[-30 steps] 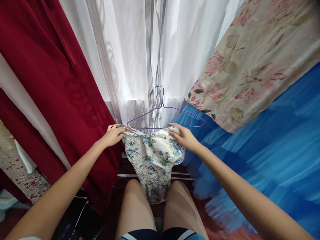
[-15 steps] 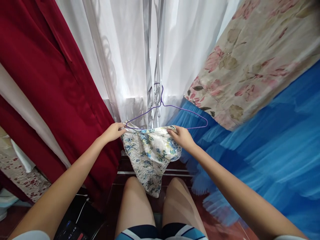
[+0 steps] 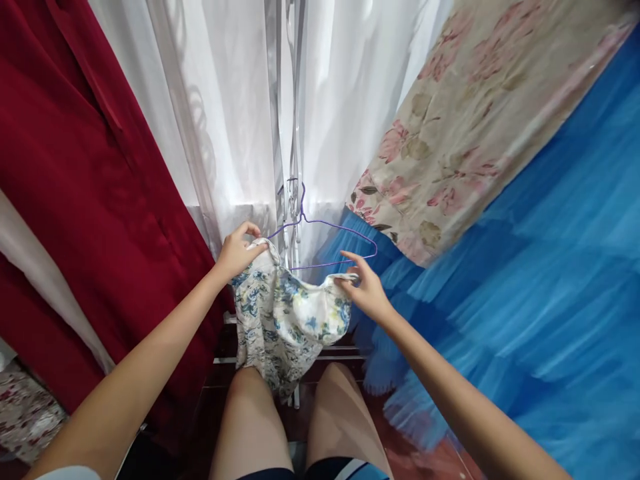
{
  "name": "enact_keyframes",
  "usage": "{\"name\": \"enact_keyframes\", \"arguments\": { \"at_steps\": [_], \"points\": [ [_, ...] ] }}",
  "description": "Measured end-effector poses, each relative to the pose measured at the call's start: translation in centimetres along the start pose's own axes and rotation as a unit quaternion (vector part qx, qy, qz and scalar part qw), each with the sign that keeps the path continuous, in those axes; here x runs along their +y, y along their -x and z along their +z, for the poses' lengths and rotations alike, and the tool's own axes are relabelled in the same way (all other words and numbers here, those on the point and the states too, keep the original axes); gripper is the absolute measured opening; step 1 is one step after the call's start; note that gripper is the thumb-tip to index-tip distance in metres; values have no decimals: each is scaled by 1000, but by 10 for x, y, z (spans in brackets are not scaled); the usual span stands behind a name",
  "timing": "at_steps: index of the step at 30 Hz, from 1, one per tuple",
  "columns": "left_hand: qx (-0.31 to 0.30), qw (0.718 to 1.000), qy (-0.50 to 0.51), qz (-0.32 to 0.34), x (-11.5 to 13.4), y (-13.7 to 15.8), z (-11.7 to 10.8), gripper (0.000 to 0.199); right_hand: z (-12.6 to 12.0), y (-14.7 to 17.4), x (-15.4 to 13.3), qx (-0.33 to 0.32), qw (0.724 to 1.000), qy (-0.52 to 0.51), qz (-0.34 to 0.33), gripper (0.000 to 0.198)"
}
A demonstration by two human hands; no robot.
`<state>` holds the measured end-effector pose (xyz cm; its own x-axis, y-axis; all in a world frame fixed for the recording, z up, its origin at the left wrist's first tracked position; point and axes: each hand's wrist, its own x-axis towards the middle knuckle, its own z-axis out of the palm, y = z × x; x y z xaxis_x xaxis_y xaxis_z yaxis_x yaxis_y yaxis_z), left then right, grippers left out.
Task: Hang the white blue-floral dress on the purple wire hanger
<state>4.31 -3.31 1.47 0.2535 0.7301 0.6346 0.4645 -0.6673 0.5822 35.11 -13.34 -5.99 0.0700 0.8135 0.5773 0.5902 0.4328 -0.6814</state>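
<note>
A white garment with blue and yellow flowers (image 3: 313, 313) hangs between my two hands, its top edge sagging in the middle. My left hand (image 3: 239, 253) pinches the top edge at the left, at the left end of a purple wire hanger (image 3: 345, 229). That end of the hanger is hidden by the cloth. My right hand (image 3: 367, 288) grips the garment's right corner between thumb and fingers, its index finger stretched out near the hanger's bar. The hanger's hook is up against a white metal stand (image 3: 293, 193), and its right arm is bare.
Dark red cloth (image 3: 125, 200) hangs at left and white curtains (image 3: 225, 100) behind. To the right hang a beige floral cloth (image 3: 425, 153) and blue tulle (image 3: 480, 300). My knees (image 3: 253, 413) are just below the garment, above a dark red floor.
My left hand has lifted the garment's left edge over the hanger's left end. My right hand has drawn its corner slightly lower, below the bar. The view has shifted a little.
</note>
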Motion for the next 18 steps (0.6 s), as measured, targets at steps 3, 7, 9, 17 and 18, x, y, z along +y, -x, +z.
{"name": "enact_keyframes", "arguments": {
  "at_steps": [3, 7, 9, 17, 18],
  "points": [
    [19, 999, -28, 9, -2, 5, 2, 25, -32, -9, 18, 70, 997, -9, 33, 87],
    [32, 994, -94, 35, 5, 7, -3, 23, -61, -40, 20, -11, 997, 22, 72, 57],
    [60, 989, -126, 48, 4, 6, -9, 24, -74, -50, 10, -68, 993, 63, 74, 41],
    [24, 999, -32, -8, -41, 12, -21, 30, -93, -29, -12, -177, 940, -217, 193, 49],
    [12, 1000, -3, -13, -45, 14, -18, 32, -86, -28, -12, -145, 938, -249, 194, 50]
  ]
}}
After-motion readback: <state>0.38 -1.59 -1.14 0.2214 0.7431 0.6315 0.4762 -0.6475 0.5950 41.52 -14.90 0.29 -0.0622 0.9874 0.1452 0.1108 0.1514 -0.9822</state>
